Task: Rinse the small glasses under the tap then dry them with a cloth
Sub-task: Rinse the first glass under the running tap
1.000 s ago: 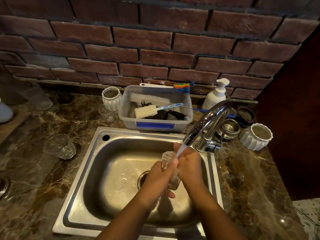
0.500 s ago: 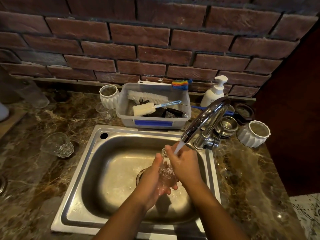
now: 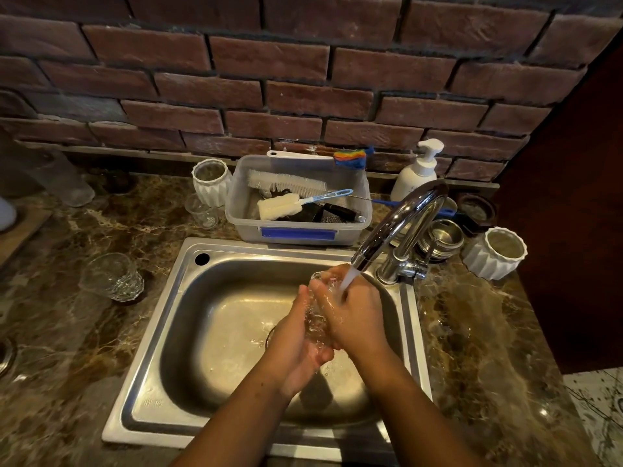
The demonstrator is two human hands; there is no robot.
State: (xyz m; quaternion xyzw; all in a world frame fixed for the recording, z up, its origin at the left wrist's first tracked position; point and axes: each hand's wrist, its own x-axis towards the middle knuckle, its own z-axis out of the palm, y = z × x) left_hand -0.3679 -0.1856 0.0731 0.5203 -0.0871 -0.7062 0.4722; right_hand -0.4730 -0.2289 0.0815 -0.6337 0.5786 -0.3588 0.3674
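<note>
Glass [image 3: 316, 320], one, between two hands [image 3: 296, 350] [image 3: 357, 320]

Small clear glass [image 3: 315, 323], tilted beneath the running tap [image 3: 401, 220], held between left hand [image 3: 298, 348] and right hand [image 3: 357, 315] — a second glass [image 3: 113, 276] stands upright on the surface [image 3: 67, 335].

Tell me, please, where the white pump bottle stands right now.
In the head view, the white pump bottle stands at the back of the counter by the brick wall, right of the clear plastic tub and just behind the tap.
</note>
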